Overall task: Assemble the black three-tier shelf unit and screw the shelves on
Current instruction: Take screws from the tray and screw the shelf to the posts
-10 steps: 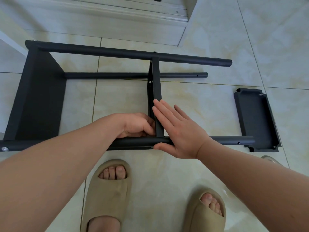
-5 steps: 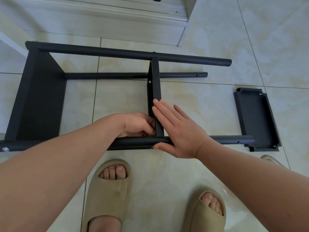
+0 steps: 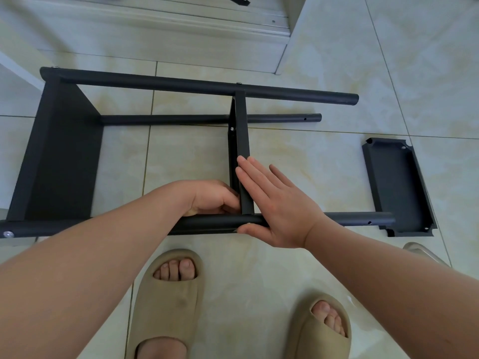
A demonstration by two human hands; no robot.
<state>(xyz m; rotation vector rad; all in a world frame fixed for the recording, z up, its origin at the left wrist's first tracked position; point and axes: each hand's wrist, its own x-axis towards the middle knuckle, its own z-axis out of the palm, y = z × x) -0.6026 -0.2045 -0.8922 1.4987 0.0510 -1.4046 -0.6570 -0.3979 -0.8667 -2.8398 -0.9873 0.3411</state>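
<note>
Shelf unit is lying on its side on the tile floor point(image 3: 324, 60), roughly two-thirds built by my read. End shelf point(image 3: 62, 161) on the left looks fixed: screw heads show at the near pole's left end and at the far top corner. Middle shelf point(image 3: 242, 141) sits between the poles, one screw visible on top of the far upper pole point(image 3: 207, 86) and one on its flank near the far lower pole point(image 3: 210, 119); the near joint is under the hands, so can't tell if it's fastened. Third shelf point(image 3: 398, 185) is loose, lying flat on the floor at the right, just beside the end of the near pole point(image 3: 357, 219), not mounted. Open holes near the right ends of the near pole and the far lower pole suggest that's where it goes. So left to do: finish the middle joint if it's open, then fit and screw the last shelf. Hands: left hand point(image 3: 212, 199) reaches in from the left, fingers curled tight at the corner where the middle shelf meets the near pole; whether it's pinching a screw or just gripping, can't tell. Right hand point(image 3: 274, 206) is flat and open, fingers together and pressed along the right face of the middle shelf, thumb tucked under the near pole, bracing it square. No tool in sight. Person stands over it in tan slippers point(image 3: 168, 301).
</note>
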